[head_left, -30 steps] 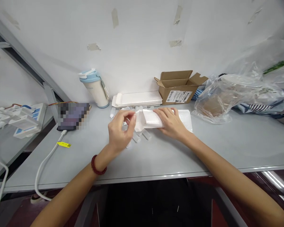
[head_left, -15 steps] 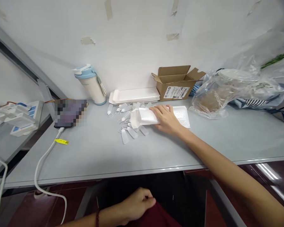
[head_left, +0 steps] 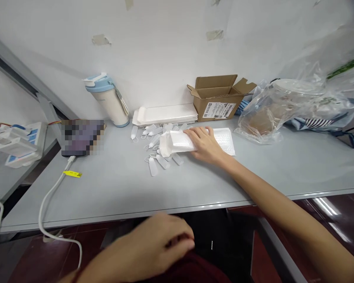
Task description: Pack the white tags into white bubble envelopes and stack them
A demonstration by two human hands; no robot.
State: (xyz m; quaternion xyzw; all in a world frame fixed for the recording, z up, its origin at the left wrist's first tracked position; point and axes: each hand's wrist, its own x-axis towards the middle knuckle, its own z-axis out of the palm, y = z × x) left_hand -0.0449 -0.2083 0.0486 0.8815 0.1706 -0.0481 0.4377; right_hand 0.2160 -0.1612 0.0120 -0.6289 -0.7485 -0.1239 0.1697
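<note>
My right hand (head_left: pixel 205 144) lies flat on a white padded envelope (head_left: pixel 227 140) on the grey table (head_left: pixel 194 177), pressing it down, fingers apart. Several small clear plastic tags (head_left: pixel 157 151) lie scattered just left of the envelope's open end. My left hand (head_left: pixel 162 241) is below the table's front edge, blurred, with fingers loosely curled; I see nothing in it.
A stack of white envelopes (head_left: pixel 165 114), an open cardboard box (head_left: pixel 218 103) and a blue-lidded cup (head_left: pixel 107 100) stand along the wall. Clear plastic bags (head_left: pixel 289 110) sit at right. A phone (head_left: pixel 81 136) with a white cable (head_left: pixel 51 196) lies at left.
My left hand has left the tags and dropped below the table edge toward my lap. The right hand stays on the envelope. The view has tilted slightly.
</note>
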